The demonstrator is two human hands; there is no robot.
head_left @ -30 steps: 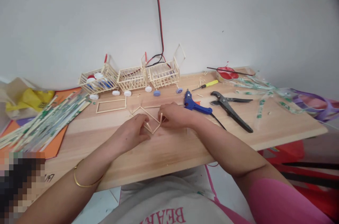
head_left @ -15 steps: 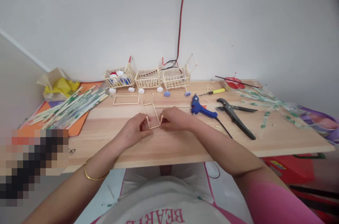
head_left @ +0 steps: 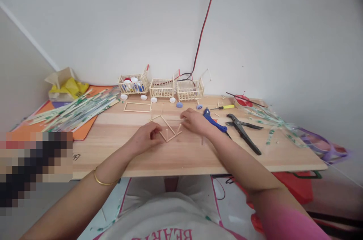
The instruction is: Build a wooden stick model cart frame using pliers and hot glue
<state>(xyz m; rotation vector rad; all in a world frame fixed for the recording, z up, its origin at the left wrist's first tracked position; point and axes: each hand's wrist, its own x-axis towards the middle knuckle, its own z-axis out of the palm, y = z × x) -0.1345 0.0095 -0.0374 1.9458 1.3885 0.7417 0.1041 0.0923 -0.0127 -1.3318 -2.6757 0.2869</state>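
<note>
A small open frame of thin wooden sticks (head_left: 169,125) rests on the table, with short sticks standing up at its near corners. At its left side is my left hand (head_left: 146,137), fingers curled and closed on the frame's edge. Just beyond the frame's right side, my right hand (head_left: 194,120) has its fingertips closed at the right end of a loose wooden stick (head_left: 173,119) lying flat. The fingers partly hide that end.
Behind stand three stick-built miniature carts (head_left: 161,88) and a flat stick rectangle (head_left: 137,107). On the right lie a blue glue gun (head_left: 214,120), pliers (head_left: 244,132) and a yellow-handled screwdriver (head_left: 227,107). Bundled wrapped sticks (head_left: 82,113) cover an orange sheet at left.
My right hand has let go of the stick frame and moved right and away to the loose stick. The frame has turned on the table. My left hand stays beside it.
</note>
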